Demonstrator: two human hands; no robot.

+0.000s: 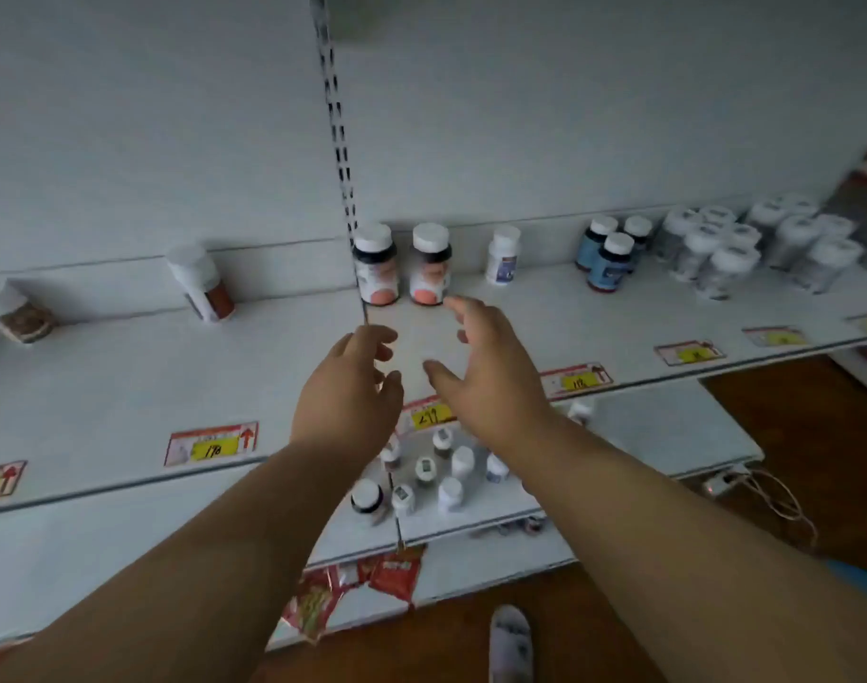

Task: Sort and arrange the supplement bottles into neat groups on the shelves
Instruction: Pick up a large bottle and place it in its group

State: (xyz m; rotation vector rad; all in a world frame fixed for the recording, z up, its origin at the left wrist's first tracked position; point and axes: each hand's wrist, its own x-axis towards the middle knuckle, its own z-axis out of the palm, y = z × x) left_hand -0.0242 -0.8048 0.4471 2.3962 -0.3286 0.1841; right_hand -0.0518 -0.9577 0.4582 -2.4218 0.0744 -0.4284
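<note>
Hovering, spread and empty-fingered, left hand (348,391) and right hand (485,367) before two round, white-capped, glossy bottles (403,271).

Price tags along the front edge of the upper shelf (126,386), red-bordered with yellow panels and handwritten numbers:
- tag at 8 o'clock (211,443): "190", red arrow beside it.
- tag at centre (429,415): "299", partly covered by a hand.
- tag at 3 o'clock (576,381): digits blurred, unreadable.

Bottle labels: too blurred to read.
</note>
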